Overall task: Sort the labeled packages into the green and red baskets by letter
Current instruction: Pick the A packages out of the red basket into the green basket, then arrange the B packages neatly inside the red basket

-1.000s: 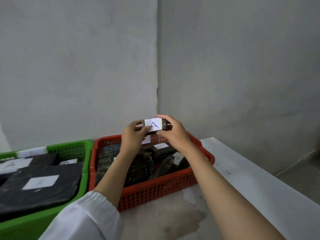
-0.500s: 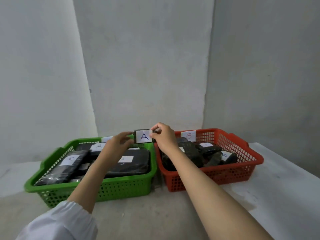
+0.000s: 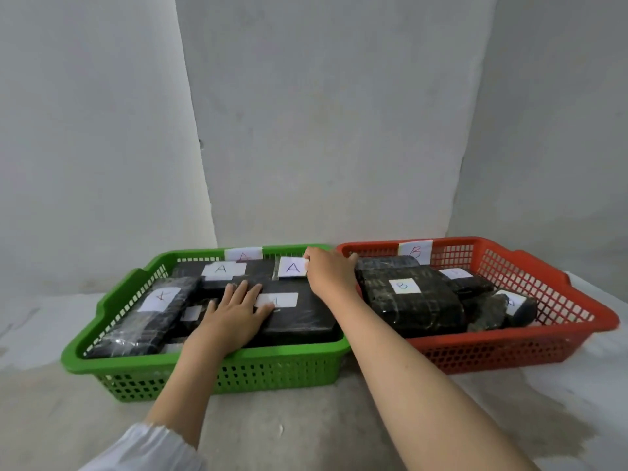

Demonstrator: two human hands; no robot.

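With the right hand point(image 3: 328, 273) pinching the A package point(image 3: 292, 267) at the green basket's point(image 3: 210, 365) back corner and the left hand point(image 3: 234, 312) flat on stacked packages, an early release could tip it toward the red basket point(image 3: 509, 348).

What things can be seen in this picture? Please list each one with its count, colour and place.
green basket: one, green, on the left, with a white A tag on its back rim.
red basket: one, red, on the right, with a white B tag on its back rim.
packages marked A: several, black with white labels, in the green basket.
packages marked B: several, black with white labels, in the red basket.
small A package: one, at the back of the green basket.
table: one, grey-white, under both baskets.
walls: grey, behind.
left hand: flat on a package.
right hand: grip on the small A package.
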